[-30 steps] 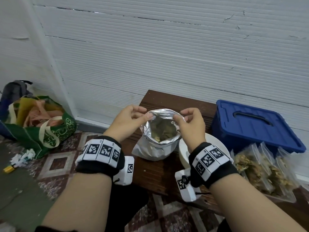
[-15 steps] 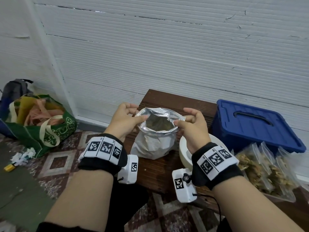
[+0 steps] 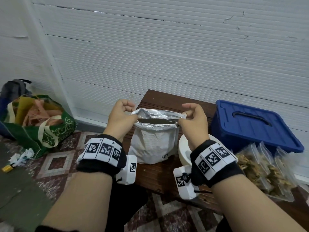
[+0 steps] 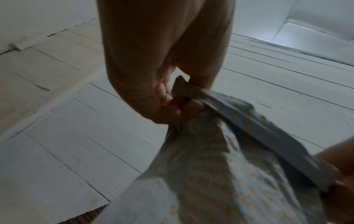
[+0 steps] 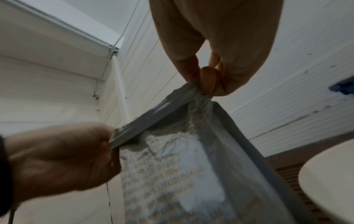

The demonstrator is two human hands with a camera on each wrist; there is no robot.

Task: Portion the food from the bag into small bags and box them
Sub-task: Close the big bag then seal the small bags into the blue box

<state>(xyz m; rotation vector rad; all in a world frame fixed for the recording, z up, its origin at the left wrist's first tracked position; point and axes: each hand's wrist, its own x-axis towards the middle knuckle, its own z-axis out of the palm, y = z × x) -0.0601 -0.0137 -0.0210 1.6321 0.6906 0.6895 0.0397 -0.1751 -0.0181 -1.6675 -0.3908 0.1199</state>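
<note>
Here, both hands pinch the foil bag (image 3: 153, 144) top.
A white bowl (image 3: 184, 152), filled small bags (image 3: 260, 168) and a shut blue box (image 3: 250, 126) sit right on the bench (image 3: 157, 174); left hand (image 3: 119, 118) and right hand (image 3: 194, 121) pinch opposite corners.

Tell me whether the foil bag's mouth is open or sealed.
Open, though narrowed to a slit. The left hand and right hand pinch the foil bag at its top corners, pulling outward; a dark gap shows.

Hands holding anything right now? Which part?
Both pinch the foil bag at its top rim: left hand at the left corner, right hand at the right corner.
</note>
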